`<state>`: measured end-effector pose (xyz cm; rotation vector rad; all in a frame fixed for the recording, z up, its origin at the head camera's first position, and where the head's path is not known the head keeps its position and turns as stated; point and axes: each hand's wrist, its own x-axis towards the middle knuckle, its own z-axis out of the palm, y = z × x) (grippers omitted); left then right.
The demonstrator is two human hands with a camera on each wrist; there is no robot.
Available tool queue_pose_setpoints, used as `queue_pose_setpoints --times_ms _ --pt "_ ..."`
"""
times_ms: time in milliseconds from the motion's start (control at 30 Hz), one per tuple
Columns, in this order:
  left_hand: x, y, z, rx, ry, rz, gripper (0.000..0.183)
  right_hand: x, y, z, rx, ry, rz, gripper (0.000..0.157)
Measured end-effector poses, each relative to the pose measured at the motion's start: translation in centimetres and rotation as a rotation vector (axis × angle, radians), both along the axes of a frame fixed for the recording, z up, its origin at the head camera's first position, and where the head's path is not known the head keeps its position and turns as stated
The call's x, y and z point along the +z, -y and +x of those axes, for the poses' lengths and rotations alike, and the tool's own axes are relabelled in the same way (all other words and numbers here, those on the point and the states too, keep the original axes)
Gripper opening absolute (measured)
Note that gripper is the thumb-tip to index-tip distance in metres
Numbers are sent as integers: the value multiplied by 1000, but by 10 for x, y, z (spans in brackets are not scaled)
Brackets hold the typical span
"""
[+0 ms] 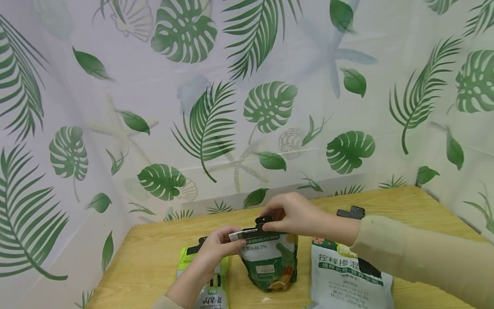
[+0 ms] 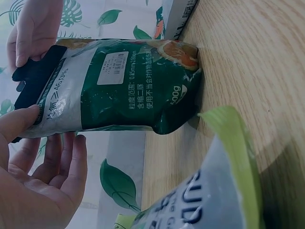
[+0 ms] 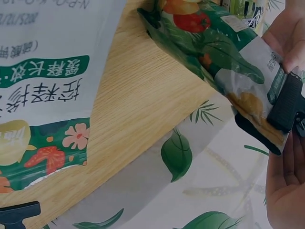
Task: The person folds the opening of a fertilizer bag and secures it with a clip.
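Note:
A green and white printed fertilizer bag (image 1: 266,277) stands upright between both hands, its bottom at the tabletop. Across its top edge sits a black sealing clip (image 1: 264,223), also visible as a black clip (image 2: 40,78) in the left wrist view. My left hand (image 1: 217,246) pinches the bag's top left corner between thumb and fingers, beside the clip's end. From above, my right hand (image 1: 293,214) grips the middle of the clip with thumb and fingers. In the right wrist view, the bag (image 3: 224,52) appears tilted, with the clip (image 3: 286,102) over its top.
Left of the hands is a lime-green bag (image 1: 183,259) with a black clip (image 1: 197,245). A grey-white bag (image 1: 351,287) is under my right forearm, with another black clip (image 1: 351,212) behind it. The wooden table (image 1: 150,257) meets a leaf-printed curtain (image 1: 231,128) at the back.

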<state>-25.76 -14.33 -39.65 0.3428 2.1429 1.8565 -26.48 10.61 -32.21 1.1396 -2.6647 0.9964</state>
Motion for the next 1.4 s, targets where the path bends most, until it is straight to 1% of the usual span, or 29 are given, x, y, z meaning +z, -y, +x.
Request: queue_pose_setpoints --times_ms 300,500,700,900,1067,1400 --pt "-2 1 0 4 6 5 32 -6 -9 1 -26 93 -40 23" --pt "-2 0 2 8 1 -2 31 -12 -15 2 -29 132 -70 22" --pt "-1 -1 2 17 4 -5 30 -17 -20 1 -18 149 -108 21" --pt "0 -1 3 21 0 -13 31 -23 -24 -2 -2 169 -104 19" --pt "2 0 3 29 3 -31 33 -24 -26 -2 14 169 -101 20" --pt "1 0 3 39 -1 -40 34 -26 -30 -1 -1 199 -106 21"
